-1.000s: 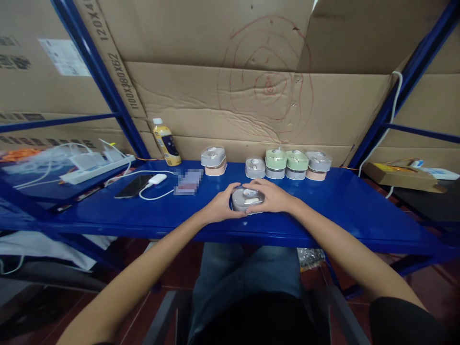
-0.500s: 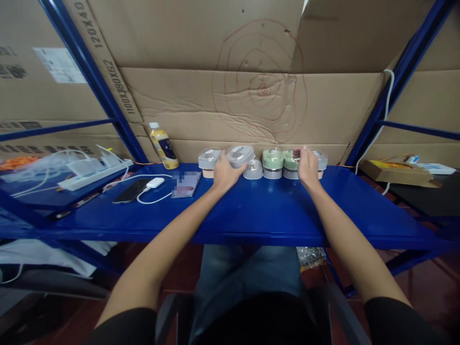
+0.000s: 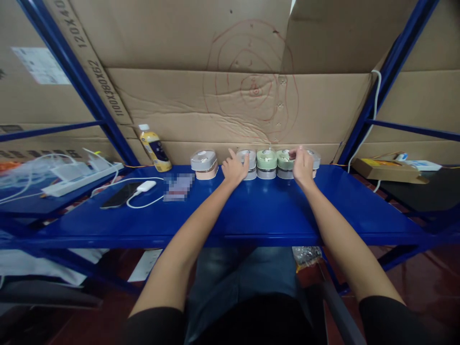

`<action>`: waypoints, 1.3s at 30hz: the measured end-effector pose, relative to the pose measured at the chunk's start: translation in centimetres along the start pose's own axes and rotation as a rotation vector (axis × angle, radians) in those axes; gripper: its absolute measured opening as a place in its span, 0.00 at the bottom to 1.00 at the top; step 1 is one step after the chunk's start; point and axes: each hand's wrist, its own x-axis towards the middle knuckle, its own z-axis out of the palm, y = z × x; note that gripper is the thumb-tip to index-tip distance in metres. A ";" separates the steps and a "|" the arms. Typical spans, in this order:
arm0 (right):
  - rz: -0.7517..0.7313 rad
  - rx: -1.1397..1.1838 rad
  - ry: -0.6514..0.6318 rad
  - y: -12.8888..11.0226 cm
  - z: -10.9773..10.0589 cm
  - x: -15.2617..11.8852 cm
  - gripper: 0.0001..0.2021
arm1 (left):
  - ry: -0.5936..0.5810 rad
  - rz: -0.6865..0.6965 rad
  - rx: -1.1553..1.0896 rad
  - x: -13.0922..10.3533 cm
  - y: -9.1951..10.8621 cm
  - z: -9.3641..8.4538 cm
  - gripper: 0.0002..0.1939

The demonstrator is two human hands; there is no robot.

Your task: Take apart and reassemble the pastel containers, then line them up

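Several small lidded containers stand in a row at the back of the blue table. My left hand point(image 3: 235, 167) is at the left side of a grey-lidded container point(image 3: 249, 159), its fingers apart and the thumb by the lid. My right hand point(image 3: 303, 166) is in front of the right end of the row, partly hiding a grey-lidded container point(image 3: 316, 161); its fingers are curled beside a green-lidded one point(image 3: 285, 159), and what they hold, if anything, is hidden. Between the hands sits another green-lidded container point(image 3: 266, 159). A grey-lidded container with a peach base point(image 3: 204, 164) stands apart at the left.
On the left of the blue table point(image 3: 266, 211) are a yellow bottle point(image 3: 155, 148), a dark phone point(image 3: 121, 195), a white charger with cable point(image 3: 146, 186) and a blurred flat item point(image 3: 178, 187). Cardboard point(image 3: 172, 103) rises behind; an open carton point(image 3: 390, 170) lies at the right.
The grey-lidded container that was tilted in my left hand now sits level in the row, and that hand's fingers have spread. The view has shifted a little.
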 end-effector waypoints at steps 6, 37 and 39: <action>-0.019 0.014 0.002 -0.5 0.4 -0.3 0.35 | 0.259 -0.013 0.257 2.7 -6.4 -3.8 0.51; -0.269 0.026 -0.975 -5.7 0.8 -4.9 0.49 | -0.538 0.700 -0.540 -6.2 -9.1 -3.9 0.57; -0.195 0.026 -0.889 -5.1 0.0 -3.8 0.41 | -0.532 0.744 -0.478 -6.0 -9.5 -4.0 0.47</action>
